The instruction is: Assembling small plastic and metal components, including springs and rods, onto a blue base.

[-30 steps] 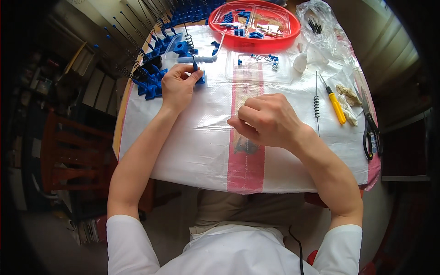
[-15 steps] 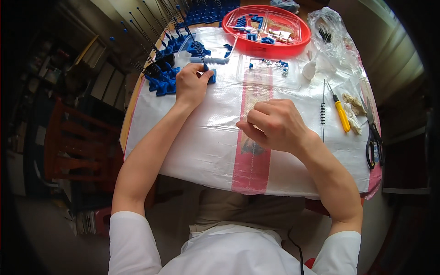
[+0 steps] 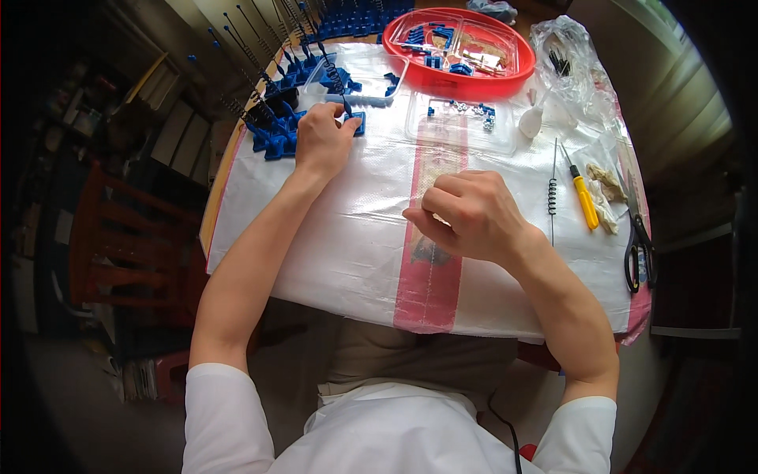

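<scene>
At the far left of the table, my left hand (image 3: pixel 322 142) is closed around a blue plastic base (image 3: pixel 358 124), with thumb and fingers at its near side. A black coiled spring (image 3: pixel 335 79) on a thin rod rises from this piece, leaning to the left. Much of the base is hidden by my fingers. Several similar blue bases with springs (image 3: pixel 274 136) crowd together just left of that hand. Over the middle of the table hovers my right hand (image 3: pixel 474 213), fingers curled in and thumb pointing left. Whatever its fingers may hold is hidden from view.
A red basin (image 3: pixel 527 77) holds clear trays of blue parts. Nearer lies a clear tray (image 3: pixel 442 141) with small metal and blue pieces. To the right are a loose spring rod (image 3: pixel 553 197), a yellow-handled screwdriver (image 3: pixel 585 204), black scissors (image 3: pixel 636 253) and a plastic bag (image 3: pixel 588 71).
My left hand has shifted slightly away and left together with the blue base. The right hand keeps nearly the same place and curled shape. The whole view has moved a little.
</scene>
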Demonstrator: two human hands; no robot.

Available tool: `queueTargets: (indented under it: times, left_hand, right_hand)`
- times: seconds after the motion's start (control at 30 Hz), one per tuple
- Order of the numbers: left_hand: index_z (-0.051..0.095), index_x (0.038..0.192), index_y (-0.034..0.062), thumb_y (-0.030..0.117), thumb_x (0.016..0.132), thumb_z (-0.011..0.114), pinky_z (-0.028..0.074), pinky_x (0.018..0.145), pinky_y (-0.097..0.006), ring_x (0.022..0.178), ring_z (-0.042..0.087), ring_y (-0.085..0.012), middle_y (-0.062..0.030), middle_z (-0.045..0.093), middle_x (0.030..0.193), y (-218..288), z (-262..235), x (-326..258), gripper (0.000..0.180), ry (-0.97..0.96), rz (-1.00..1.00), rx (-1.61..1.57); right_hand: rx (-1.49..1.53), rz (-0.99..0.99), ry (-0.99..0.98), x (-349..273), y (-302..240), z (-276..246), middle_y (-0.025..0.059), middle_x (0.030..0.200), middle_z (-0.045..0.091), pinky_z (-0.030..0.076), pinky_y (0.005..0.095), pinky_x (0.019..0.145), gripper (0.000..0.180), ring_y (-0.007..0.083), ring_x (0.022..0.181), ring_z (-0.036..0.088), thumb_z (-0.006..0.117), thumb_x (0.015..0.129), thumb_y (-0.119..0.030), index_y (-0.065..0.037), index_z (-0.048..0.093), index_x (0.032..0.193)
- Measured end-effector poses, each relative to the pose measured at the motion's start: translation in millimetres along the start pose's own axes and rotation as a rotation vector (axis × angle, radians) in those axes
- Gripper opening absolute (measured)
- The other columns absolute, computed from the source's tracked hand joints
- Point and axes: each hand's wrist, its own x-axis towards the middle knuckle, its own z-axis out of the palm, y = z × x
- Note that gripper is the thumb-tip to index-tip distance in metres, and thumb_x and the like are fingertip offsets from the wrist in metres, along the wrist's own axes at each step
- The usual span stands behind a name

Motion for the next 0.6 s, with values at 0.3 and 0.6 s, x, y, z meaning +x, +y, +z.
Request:
queueTargets:
  times: [0.3,0.6]
  left_hand:
    - [0.067,0.107,-0.0022,0.008,0.082,0.074,0.05,0.059,-0.027,0.065,0.063,-0.0166,-0.0102,0.069,0.089,20.8,-87.4,-89.2,0.028,-0.24,0.128,-0.056]
    - [0.059,0.125,-0.0011,0.016,0.088,0.066,0.052,0.063,-0.041,0.067,0.064,-0.0297,-0.0151,0.066,0.086,-16.4,-84.9,-62.1,0.041,-0.146,0.141,0.299]
  right_hand:
    - [-0.034,0.029,-0.042,-1.0,-1.5,-2.1,0.003,0.057,0.051,0.045,0.0358,0.047,0.032,0.0224,0.05,0.056,0.073,0.085,-0.023,-0.01,0.054,0.063]
    - [-0.003,0.026,-0.098,-2.2,-5.0,3.5,0.0021,0.054,0.048,0.041,0.0349,0.043,0.031,0.0218,0.045,0.052,0.075,0.082,-0.018,-0.011,0.052,0.062]
